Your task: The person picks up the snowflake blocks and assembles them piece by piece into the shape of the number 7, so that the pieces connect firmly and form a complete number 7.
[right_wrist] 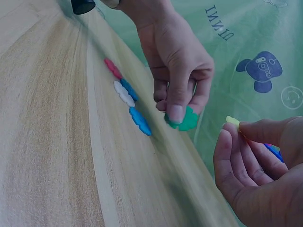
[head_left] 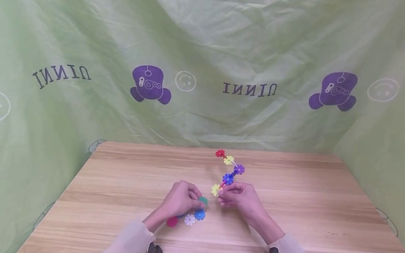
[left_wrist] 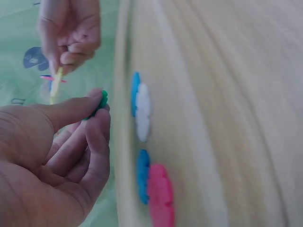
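Observation:
My left hand (head_left: 182, 200) pinches a green notched disc (right_wrist: 185, 119) between thumb and fingers, above the tabletop. To its right, my right hand (head_left: 243, 199) pinches the yellow disc (head_left: 215, 190) at the near end of a chain of interlocked flower-shaped discs. From there the chain climbs away through a blue disc (head_left: 228, 179), a purple disc (head_left: 239, 169), another yellow disc (head_left: 228, 160) and a red disc (head_left: 220, 153). The green disc and the chain are apart. In the right wrist view the right fingers hide most of the chain.
Loose discs lie on the wooden table (head_left: 124, 176) beside and below the left hand: a pink disc (right_wrist: 113, 68), a white disc (right_wrist: 124, 93), a light blue disc (right_wrist: 140, 121) and another blue disc (right_wrist: 129, 89). A green printed cloth (head_left: 213, 39) hangs behind the table.

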### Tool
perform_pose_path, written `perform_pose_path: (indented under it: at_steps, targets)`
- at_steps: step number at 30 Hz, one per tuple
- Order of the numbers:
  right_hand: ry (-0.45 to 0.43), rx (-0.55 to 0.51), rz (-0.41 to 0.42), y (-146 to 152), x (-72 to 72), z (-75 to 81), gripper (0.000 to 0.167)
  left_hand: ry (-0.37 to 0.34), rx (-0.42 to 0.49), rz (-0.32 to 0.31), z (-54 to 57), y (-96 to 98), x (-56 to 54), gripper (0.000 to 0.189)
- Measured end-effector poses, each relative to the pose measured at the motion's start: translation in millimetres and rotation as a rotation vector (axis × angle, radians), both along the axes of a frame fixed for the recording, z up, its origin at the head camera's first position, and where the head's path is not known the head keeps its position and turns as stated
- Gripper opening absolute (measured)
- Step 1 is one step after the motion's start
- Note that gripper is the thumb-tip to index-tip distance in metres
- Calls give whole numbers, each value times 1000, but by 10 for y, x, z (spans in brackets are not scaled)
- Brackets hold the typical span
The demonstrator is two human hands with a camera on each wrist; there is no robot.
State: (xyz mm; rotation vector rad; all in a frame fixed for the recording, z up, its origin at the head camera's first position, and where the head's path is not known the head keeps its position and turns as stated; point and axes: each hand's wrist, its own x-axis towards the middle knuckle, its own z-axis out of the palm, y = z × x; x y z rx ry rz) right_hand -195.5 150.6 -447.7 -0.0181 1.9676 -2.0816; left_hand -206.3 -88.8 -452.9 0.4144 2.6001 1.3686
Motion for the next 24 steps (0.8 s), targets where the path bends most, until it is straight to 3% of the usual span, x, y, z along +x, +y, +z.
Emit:
perform_pose_path:
  at_steps: [11,18,24]
  targets:
    - [6,27,-6,-34,-5,42,26,-24,151,91,156,-6,97,12]
    - [4,22,-3,-61,-3,61,25,-30,195,111,166,49,182,8]
    - [13,21,2,-85,-1,55,25,11,219,132,152,95,230,9]
